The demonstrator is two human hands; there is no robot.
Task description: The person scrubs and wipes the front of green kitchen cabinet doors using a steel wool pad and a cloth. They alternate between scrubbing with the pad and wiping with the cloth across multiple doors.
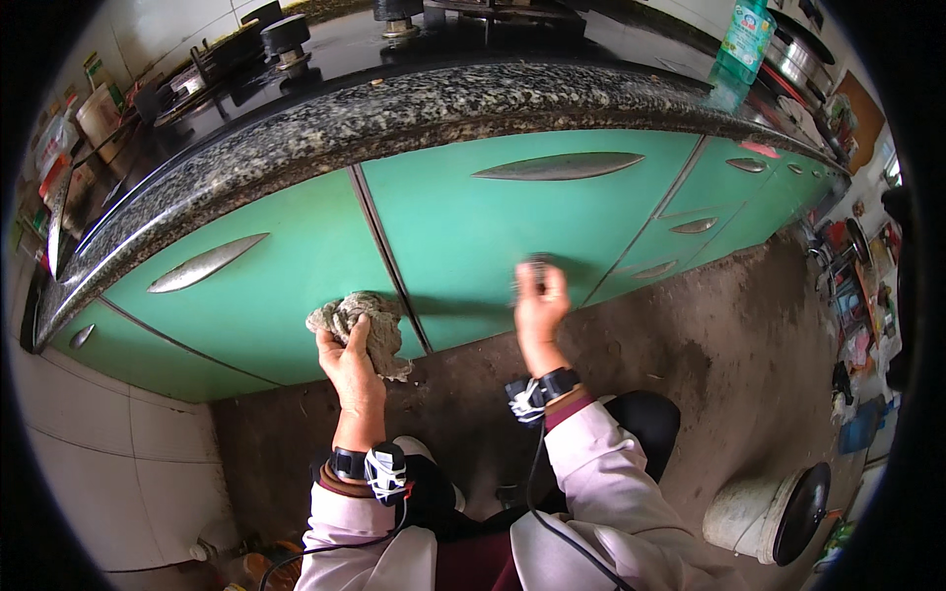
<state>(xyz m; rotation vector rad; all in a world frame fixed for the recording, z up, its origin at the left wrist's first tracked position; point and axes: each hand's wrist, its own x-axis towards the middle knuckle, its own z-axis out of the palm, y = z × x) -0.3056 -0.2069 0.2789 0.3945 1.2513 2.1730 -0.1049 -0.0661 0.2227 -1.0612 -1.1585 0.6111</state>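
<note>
My left hand grips a crumpled, greyish rag in front of the left green cabinet door, near its right edge. Thumb and fingers pinch the cloth, and its frayed end hangs down. Over the lower part of the wider green door, my right hand is closed around a small dark scouring pad. Motion blur hides the pad's exact shape and whether it touches the door. A long metal handle runs along the top of that door.
Above the doors juts a speckled granite counter edge; gas burners stand on the counter. A green detergent bottle stands at the right. On the stained floor, a white bucket with a black lid lies at lower right.
</note>
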